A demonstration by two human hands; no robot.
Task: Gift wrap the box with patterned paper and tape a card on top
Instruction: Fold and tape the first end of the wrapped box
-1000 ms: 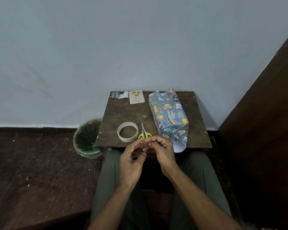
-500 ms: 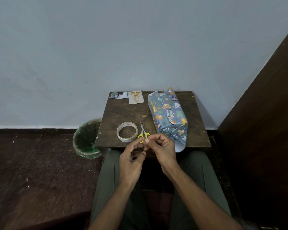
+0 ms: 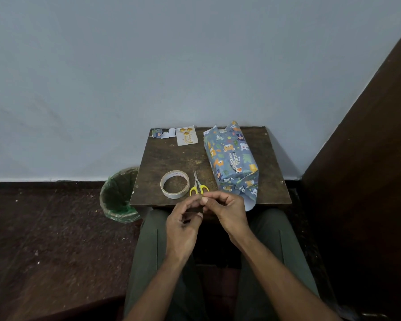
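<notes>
The box (image 3: 232, 161), wrapped in blue animal-patterned paper, lies on the right side of the small wooden table (image 3: 171, 158). Its near end flap hangs loose over the table's front edge. The white card (image 3: 186, 135) with gold print sits at the table's back edge. A tape roll (image 3: 174, 187) and yellow-handled scissors (image 3: 198, 185) lie near the front. My left hand (image 3: 183, 224) and right hand (image 3: 227, 210) meet fingertip to fingertip just before the front edge. They pinch something small between them, apparently a clear piece of tape, which is hard to make out.
A paper scrap (image 3: 163, 133) lies at the table's back left corner. A green-lined waste bin (image 3: 119, 195) stands on the floor left of the table. A dark wooden panel (image 3: 368, 158) rises on the right, and a wall is close behind the table.
Both hands have crept slightly forward and up toward the scissors' handles, fingertips still together. The box, tape roll, scissors and card have not moved.
</notes>
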